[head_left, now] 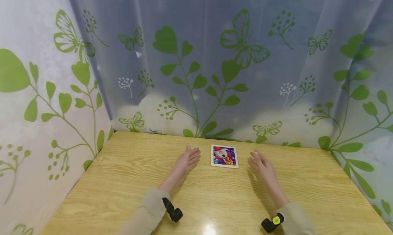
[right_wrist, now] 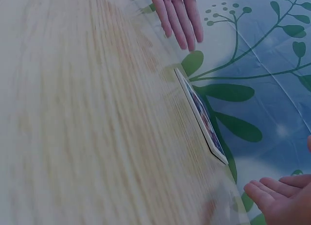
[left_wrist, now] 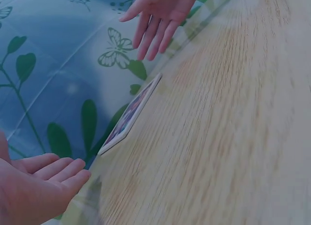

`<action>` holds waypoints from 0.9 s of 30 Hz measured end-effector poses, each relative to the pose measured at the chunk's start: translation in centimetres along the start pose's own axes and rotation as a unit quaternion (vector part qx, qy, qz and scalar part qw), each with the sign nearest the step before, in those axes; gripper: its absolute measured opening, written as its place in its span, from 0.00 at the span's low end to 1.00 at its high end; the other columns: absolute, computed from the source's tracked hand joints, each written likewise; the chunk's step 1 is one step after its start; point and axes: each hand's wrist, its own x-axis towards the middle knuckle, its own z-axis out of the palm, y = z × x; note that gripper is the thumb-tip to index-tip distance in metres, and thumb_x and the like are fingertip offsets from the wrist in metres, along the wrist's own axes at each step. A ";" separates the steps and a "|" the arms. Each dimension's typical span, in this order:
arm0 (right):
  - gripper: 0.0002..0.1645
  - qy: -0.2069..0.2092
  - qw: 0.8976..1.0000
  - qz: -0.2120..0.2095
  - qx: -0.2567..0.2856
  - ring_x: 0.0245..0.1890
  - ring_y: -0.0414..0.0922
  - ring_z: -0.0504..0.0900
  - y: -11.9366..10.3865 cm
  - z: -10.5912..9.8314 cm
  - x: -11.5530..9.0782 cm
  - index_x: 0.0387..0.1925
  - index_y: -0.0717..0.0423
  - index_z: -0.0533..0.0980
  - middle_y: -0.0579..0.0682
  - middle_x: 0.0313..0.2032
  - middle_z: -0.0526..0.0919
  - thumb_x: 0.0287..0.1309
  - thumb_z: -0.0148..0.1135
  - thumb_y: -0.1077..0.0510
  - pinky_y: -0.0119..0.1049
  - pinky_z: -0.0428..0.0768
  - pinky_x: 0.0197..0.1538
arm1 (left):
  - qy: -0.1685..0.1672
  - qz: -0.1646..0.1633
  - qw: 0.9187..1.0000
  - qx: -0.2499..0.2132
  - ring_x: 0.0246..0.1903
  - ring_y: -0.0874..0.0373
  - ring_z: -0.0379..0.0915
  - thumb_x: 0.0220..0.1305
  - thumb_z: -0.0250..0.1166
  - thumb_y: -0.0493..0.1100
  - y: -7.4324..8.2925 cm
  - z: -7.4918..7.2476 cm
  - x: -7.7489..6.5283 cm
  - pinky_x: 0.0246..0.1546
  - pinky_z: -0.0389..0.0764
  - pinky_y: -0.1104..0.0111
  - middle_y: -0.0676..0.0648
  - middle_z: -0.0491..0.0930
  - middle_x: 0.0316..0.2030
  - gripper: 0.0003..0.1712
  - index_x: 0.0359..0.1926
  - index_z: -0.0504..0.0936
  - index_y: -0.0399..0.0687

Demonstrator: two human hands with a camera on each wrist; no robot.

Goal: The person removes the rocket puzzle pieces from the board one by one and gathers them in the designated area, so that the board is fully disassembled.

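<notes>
A small flat picture puzzle or card point(head_left: 224, 156) with a white border lies on the table, showing a rocket with flames on a purple starry ground. To its left is my left hand point(head_left: 187, 159), fingers straight and palm turned inward, touching nothing. My right hand point(head_left: 261, 164) faces it from the other side, fingers extended and apart from the picture. In the left wrist view the picture point(left_wrist: 130, 115) appears edge-on between the left hand point(left_wrist: 43, 186) and the right hand point(left_wrist: 163, 21). The right wrist view shows its thin pale edge point(right_wrist: 201, 120) from the opposite side.
The light wooden table point(head_left: 122, 194) ends at a blue and white curtain point(head_left: 196, 67) printed with green leaves and butterflies, just behind the picture. Another patterned curtain point(head_left: 40, 132) hangs along the left side. Black wrist cameras point(head_left: 173, 211) sit at both sleeves.
</notes>
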 end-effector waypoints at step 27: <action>0.45 -0.085 0.986 0.087 0.110 0.74 0.59 0.61 0.1 1.9 1.8 0.76 0.74 0.48 0.70 0.73 0.59 0.80 0.39 0.40 0.41 0.69 0.69 | -0.008 -0.047 0.998 -0.029 0.72 0.38 0.60 0.81 0.30 0.64 -1.2 3.1 2.0 0.71 0.64 0.53 0.27 0.62 0.71 0.46 0.72 0.59 0.22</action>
